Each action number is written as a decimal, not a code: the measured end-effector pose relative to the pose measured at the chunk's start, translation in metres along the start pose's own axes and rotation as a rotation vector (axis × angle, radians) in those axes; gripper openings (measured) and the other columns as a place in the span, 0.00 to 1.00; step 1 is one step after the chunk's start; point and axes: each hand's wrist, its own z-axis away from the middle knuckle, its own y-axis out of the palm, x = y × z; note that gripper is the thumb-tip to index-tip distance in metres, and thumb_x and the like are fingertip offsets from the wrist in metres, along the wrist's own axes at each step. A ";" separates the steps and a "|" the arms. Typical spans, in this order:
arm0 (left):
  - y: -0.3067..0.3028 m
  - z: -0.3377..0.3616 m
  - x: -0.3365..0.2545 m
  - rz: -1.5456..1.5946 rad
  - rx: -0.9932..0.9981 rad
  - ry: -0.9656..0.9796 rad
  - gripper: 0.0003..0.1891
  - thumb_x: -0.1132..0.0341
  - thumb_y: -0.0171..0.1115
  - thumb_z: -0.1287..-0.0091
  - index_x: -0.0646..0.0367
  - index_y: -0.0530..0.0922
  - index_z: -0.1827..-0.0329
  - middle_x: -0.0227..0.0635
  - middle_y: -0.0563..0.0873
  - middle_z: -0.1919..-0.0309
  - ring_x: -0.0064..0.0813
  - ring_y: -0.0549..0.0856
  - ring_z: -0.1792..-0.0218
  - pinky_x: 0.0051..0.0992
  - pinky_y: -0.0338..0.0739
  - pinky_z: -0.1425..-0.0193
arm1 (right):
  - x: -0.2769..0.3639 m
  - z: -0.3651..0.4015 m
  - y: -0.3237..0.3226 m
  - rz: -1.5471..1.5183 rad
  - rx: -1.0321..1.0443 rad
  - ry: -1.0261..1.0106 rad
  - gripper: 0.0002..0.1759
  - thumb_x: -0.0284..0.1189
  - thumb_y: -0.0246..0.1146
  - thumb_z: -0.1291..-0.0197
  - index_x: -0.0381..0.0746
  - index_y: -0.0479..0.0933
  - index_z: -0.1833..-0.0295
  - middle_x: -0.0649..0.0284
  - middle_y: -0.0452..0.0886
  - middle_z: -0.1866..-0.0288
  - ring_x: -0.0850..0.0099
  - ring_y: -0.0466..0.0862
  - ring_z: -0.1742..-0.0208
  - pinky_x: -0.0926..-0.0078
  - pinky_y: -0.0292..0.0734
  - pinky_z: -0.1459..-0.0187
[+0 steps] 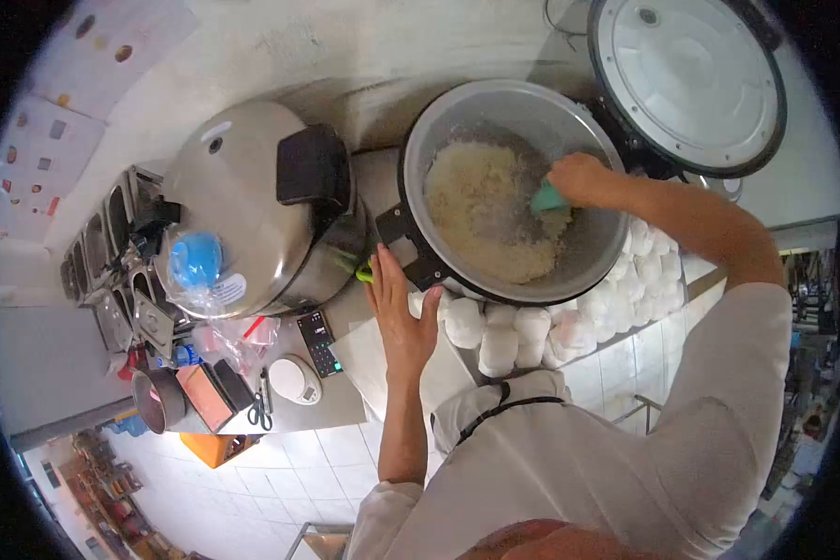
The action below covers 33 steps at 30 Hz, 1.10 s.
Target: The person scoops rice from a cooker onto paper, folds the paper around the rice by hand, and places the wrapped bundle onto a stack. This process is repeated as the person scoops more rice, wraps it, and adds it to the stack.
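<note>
Inside the large open cooker pot, my right hand is closed around a green scoop. The scoop touches the white rice, which lies against the left and lower parts of the pot; steam blurs its middle. My left hand is beside the pot's left handle, fingers spread and pointing up. A small bright green item shows by its fingertips; whether they touch it I cannot tell.
A closed steel cooker stands at left with a blue bowl. The open lid rises at upper right. White wrapped bundles line the front edge. A scale, calculator and scissors lie lower left.
</note>
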 end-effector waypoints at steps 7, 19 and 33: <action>0.001 -0.005 -0.002 -0.011 0.032 -0.008 0.49 0.60 0.71 0.29 0.64 0.50 0.13 0.51 0.57 0.14 0.54 0.57 0.15 0.60 0.45 0.15 | 0.029 0.017 -0.006 -0.185 0.193 -0.201 0.12 0.25 0.69 0.45 0.32 0.87 0.56 0.47 0.89 0.61 0.51 0.91 0.54 0.53 0.87 0.52; 0.004 -0.002 -0.006 0.091 0.039 -0.093 0.45 0.55 0.62 0.22 0.57 0.46 0.11 0.49 0.58 0.14 0.48 0.61 0.16 0.59 0.42 0.15 | 0.032 0.002 -0.020 -0.759 0.169 -0.151 0.09 0.26 0.67 0.44 0.30 0.84 0.61 0.47 0.87 0.66 0.52 0.89 0.64 0.49 0.81 0.61; 0.005 0.003 -0.001 0.053 0.013 -0.068 0.43 0.58 0.60 0.20 0.55 0.45 0.11 0.49 0.68 0.19 0.48 0.70 0.21 0.54 0.48 0.15 | 0.022 0.029 -0.045 -1.119 0.434 -0.213 0.07 0.28 0.67 0.36 0.35 0.85 0.60 0.64 0.80 0.75 0.75 0.77 0.81 0.70 0.70 0.82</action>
